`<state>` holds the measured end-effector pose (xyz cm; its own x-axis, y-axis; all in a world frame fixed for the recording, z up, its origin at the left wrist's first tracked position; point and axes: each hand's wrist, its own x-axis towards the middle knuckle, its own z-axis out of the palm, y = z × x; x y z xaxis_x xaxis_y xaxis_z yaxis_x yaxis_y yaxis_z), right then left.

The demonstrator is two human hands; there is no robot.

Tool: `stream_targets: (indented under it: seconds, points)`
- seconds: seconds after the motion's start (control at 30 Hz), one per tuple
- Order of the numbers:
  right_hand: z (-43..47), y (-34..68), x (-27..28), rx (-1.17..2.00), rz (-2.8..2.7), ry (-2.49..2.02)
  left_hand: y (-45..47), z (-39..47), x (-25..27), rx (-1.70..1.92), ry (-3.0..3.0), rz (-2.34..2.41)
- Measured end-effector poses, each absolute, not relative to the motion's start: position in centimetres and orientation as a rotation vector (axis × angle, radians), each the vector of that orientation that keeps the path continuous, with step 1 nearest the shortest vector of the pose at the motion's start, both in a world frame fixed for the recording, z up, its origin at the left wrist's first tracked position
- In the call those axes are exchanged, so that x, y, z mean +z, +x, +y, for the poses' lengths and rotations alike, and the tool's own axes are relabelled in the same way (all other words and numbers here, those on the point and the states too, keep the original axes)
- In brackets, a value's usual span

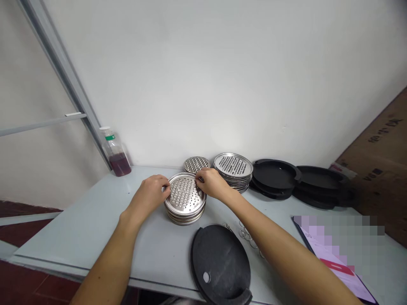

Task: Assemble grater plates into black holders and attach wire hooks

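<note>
Both hands are at a stack of round metal grater discs near the middle of the table. My left hand (154,190) pinches the left rim of the top grater disc (186,195), and my right hand (211,183) pinches its upper right rim. This disc is level and sits on or just over the others; I cannot tell which. In front of the stack lies a round black plastic holder (222,258) with a small hole and a raised lip. Several thin metal rings (244,234) lie beside it, partly behind my right forearm.
Behind are a smaller grater stack (196,163) and a taller one (233,165). Black holders (275,176) and more black holders (321,180) stand along the wall. A bottle of dark red liquid (120,163) is at left, a lit tablet (333,262) and a cardboard box (381,169) at right.
</note>
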<state>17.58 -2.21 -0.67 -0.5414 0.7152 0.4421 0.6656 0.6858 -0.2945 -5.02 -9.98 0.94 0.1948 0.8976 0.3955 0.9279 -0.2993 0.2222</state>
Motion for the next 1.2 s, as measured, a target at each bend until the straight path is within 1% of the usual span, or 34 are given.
stream_targets:
  seconds: [0.4,0.7,0.9,1.07,1.2]
  points:
    - [-2.7,17.3,-3.1,0.212,-2.162,-1.019,-4.6,-10.0,0.9,-0.668,-2.33,-1.874]
    - [-2.7,16.8,-4.5,0.398,-1.861,-1.049,-4.2,-10.2,0.9,-0.724,-2.265,-1.941]
    - [-2.5,17.3,-4.2,0.463,-1.815,-1.078,-4.4,-10.1,0.3,-0.817,-2.226,-1.92]
    - [-3.6,18.5,-3.3,0.392,-1.869,-1.083,-4.0,-9.7,-0.5,-0.954,-2.268,-1.825]
    - [-4.8,18.6,-3.6,0.324,-1.931,-1.101,-3.6,-9.5,-1.4,-0.866,-2.56,-1.746]
